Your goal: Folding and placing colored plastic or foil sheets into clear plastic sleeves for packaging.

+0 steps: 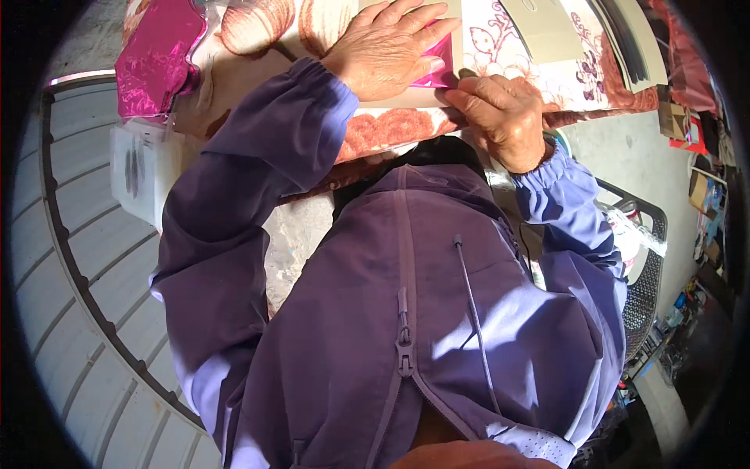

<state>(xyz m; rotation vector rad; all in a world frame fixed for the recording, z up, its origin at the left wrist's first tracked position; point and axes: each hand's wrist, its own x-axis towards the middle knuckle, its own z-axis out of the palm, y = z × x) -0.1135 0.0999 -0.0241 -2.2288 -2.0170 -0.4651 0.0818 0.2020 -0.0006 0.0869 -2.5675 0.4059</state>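
Note:
My left hand (387, 47) lies flat on a shiny pink foil sheet (439, 62), pressing it onto a beige card (406, 98) at the near edge of the table. My right hand (504, 109) is curled at the card's right corner, its fingertips pinching the edge where foil and card meet. Most of the foil is hidden under my left palm. Both sleeves are purple with elastic cuffs.
A floral cloth (578, 86) covers the table. A heap of crumpled pink foil (156, 55) lies at the far left, with more beige cards (543, 31) and a stack of sheets (629, 39) at the back right. A white box (141, 168) stands at the left and a black mesh basket (648, 281) at the right.

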